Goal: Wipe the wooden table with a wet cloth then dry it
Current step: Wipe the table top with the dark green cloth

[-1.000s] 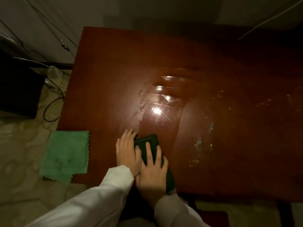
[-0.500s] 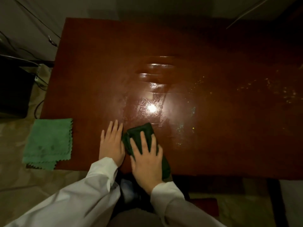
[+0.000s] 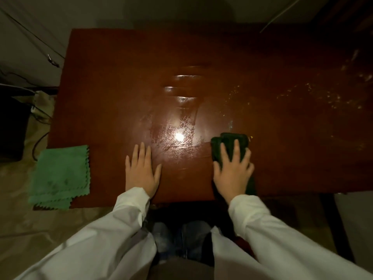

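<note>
Most of the unwiped, speckled wooden table (image 3: 262, 77) lies toward its far right corner from the right hand (image 3: 232, 170), which presses spread fingers on the dark wet cloth (image 3: 228, 144) near the front edge, while the left hand (image 3: 141, 170) rests flat and empty

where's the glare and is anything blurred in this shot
Head view: a bright glare spot sits on the wet table between the hands; the right hand on the dark cloth is motion-blurred, the left hand sharper; corners fall dark.
</note>
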Motion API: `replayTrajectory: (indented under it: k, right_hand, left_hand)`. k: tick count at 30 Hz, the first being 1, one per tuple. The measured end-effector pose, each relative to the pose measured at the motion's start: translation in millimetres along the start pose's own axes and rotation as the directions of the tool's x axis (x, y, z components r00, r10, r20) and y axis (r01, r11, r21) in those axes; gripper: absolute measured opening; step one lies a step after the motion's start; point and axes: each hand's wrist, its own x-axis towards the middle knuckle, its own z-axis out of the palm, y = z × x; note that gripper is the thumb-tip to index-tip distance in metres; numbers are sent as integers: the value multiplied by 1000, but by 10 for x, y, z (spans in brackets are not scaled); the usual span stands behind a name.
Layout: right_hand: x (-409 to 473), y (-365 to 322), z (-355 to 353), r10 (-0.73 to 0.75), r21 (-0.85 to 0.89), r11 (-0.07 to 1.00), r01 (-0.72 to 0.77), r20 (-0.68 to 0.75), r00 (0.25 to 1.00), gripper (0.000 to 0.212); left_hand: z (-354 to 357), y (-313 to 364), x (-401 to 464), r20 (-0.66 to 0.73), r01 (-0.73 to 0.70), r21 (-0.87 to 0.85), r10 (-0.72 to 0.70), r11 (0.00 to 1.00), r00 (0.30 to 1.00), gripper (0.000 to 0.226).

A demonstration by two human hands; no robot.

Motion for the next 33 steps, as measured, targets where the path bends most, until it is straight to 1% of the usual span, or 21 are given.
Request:
replayTrajectory:
  k: [1, 2, 4, 6, 8, 9, 10, 12, 13, 15, 17, 19, 20, 22, 24, 26, 28, 29, 30, 31, 33]
  right_hand:
    - [-104, -165, 8, -40, 15, 999, 41, -14, 999, 62]
    - [-216, -335, 22, -120, 21, 993, 120, -18, 993, 63]
    - [-391, -596, 60, -310, 19, 950, 310, 4, 951, 63]
    - [-394, -638, 102, -452, 28, 892, 451, 43, 891, 59]
    - [-309, -452, 107, -498, 3, 866, 500, 86, 863, 56]
    - [-237, -308, 94, -463, -13, 884, 466, 98, 881, 55]
    - [-151, -141, 74, -383, -30, 922, 387, 86, 920, 55]
    - [64, 249, 9, -135, -57, 989, 138, 54, 989, 52]
    - [160, 437, -32, 3, -64, 998, 2, 82, 997, 52]
    - [274, 666, -116, 221, -61, 975, -215, 134, 966, 55]
    - [285, 605, -141, 319, -74, 947, -311, 133, 938, 58]
    - [189, 317, -142, 316, -80, 948, -307, 138, 939, 64]
    - [104, 127, -119, 264, -84, 964, -254, 143, 954, 66]
    - [-117, -265, -62, 79, -81, 994, -68, 133, 988, 67]
    - [-337, -560, -13, -100, -48, 993, 105, 92, 991, 67]
    - [-459, -665, 26, -213, -51, 974, 220, 117, 970, 64]
    - [-441, -578, 52, -294, -38, 953, 300, 125, 948, 60]
    - [-406, -499, 40, -304, -27, 951, 309, 118, 945, 59]
    - [-368, -393, 25, -281, -18, 958, 285, 110, 953, 58]
    - [-320, -263, 4, -219, -20, 975, 223, 111, 969, 58]
    - [-187, 58, -46, -5, -46, 999, 11, 129, 992, 59]
  left_hand:
    - [1, -4, 3, -3, 0, -2, 0, 1000, 1000, 62]
    - [5, -8, 4, -9, -4, -5, 4, 1000, 1000, 62]
    - [11, -8, 0, -22, -7, -6, 7, 1000, 1000, 63]
    - [20, -12, 9, -35, -6, -10, 6, 1000, 999, 68]
    - [15, -4, 0, -43, -18, -4, 18, 1000, 999, 67]
    - [6, -1, 0, -36, -23, 4, 23, 1000, 999, 65]
    - [11, -1, 2, -23, -25, 11, 25, 1000, 999, 63]
    - [8, 4, -3, -15, -19, 22, 20, 1000, 1000, 64]
    - [5, 10, -3, -14, -16, 23, 16, 1000, 1000, 65]
    - [0, 22, 6, 0, -9, 23, 9, 1000, 1000, 65]
    - [-1, 32, 12, 16, -3, 30, 2, 1000, 1000, 64]
    - [-5, 47, 14, 26, -1, 50, -1, 999, 1000, 64]
    - [-1, 50, 14, 31, 1, 60, -2, 998, 1000, 64]
    - [13, 43, 11, 32, 3, 71, -5, 997, 999, 64]
    - [21, 41, 9, 26, -2, 81, 0, 997, 1000, 64]
    - [18, 41, 9, 29, -2, 78, -1, 997, 1000, 64]
    - [-2, 40, 13, 35, -7, 71, 5, 997, 999, 64]
    - [-17, 32, 16, 35, -14, 68, 11, 998, 999, 64]
    - [-33, 25, 16, 38, -19, 66, 17, 998, 999, 64]
    - [-47, 15, 10, 41, -23, 67, 21, 997, 999, 64]
    - [-74, 19, 4, 41, -27, 80, 24, 996, 999, 64]
